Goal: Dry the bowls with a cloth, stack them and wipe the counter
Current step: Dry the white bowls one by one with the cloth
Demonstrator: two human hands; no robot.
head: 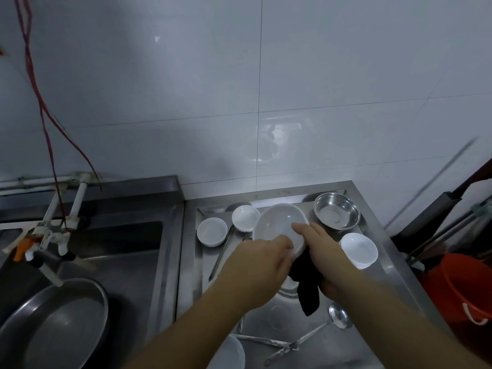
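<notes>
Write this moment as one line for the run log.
step: drying bowl | left hand: grips large white bowl | right hand: holds black cloth against bowl | stacked: none yet

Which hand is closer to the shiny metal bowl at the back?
The right hand. It grips the large white bowl just in front of the metal bowl; the left hand grips the white bowl's opposite, farther edge.
</notes>
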